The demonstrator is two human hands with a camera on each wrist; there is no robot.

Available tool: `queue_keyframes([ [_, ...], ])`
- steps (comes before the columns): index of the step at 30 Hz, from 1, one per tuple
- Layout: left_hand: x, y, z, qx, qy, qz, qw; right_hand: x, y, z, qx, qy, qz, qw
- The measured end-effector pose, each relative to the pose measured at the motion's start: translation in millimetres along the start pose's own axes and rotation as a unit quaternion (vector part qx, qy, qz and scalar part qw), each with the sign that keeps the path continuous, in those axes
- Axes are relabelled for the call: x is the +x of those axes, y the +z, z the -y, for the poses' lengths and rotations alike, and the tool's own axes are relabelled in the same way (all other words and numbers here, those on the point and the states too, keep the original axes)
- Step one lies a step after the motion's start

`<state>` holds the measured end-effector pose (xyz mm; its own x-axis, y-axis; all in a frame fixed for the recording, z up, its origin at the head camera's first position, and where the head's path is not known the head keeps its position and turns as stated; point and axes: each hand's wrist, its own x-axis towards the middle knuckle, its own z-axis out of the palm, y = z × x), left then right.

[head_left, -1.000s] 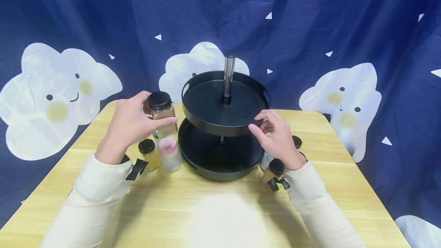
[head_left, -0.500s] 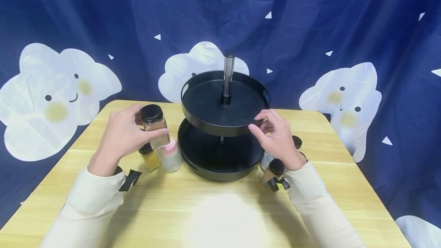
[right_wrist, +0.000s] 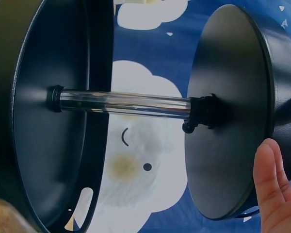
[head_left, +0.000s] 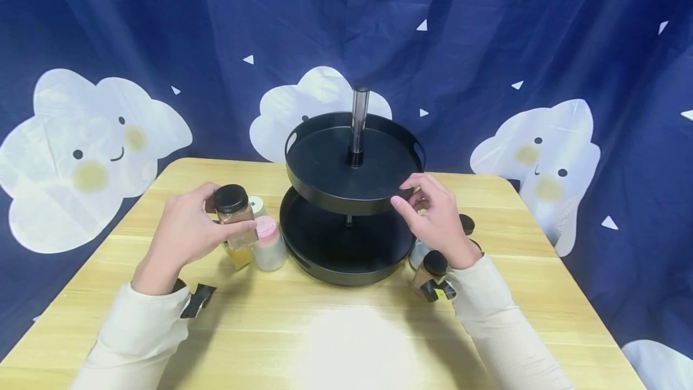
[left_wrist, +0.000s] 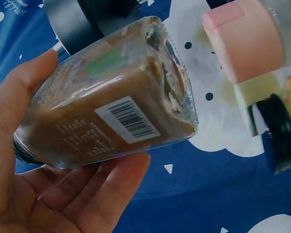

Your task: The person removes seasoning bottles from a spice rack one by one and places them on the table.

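Observation:
My left hand (head_left: 181, 230) holds a square glass spice jar (head_left: 236, 221) with a black lid and brown powder, tilted above the table. A barcode label shows on this jar (left_wrist: 106, 107) in the left wrist view. Under and beside it stand a yellow-filled jar (head_left: 239, 256) and a frosted jar with a pink lid (head_left: 269, 248). At the centre is a black two-tier tray (head_left: 346, 202) on a metal post. With thumb and fingertips, my right hand (head_left: 430, 209) lightly pinches the upper tier's right rim; its thumb (right_wrist: 267, 179) lies by that rim in the right wrist view.
A pale-lidded container (head_left: 257, 204) stands behind the pink-lidded jar. Several black-lidded jars, one a brown-filled jar (head_left: 430, 272), stand right of the tray, partly behind my right wrist. The wooden table (head_left: 260, 330) meets a blue curtain (head_left: 465, 53) at the back.
My left hand has carried the brown jar down and to the left, away from the upper tier. More of the pink-lidded jar shows now. My right hand has stayed at the rim.

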<state>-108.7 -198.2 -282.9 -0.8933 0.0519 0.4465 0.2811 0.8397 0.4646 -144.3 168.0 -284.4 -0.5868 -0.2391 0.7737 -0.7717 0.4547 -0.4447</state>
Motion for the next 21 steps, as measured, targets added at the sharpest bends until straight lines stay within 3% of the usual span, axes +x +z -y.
queue_keyframes([
  [21,-25.5,29.1,24.7,-0.019,0.005,0.036,0.9991,-1,1,-1,0.001,0.005,-0.003,1.0],
])
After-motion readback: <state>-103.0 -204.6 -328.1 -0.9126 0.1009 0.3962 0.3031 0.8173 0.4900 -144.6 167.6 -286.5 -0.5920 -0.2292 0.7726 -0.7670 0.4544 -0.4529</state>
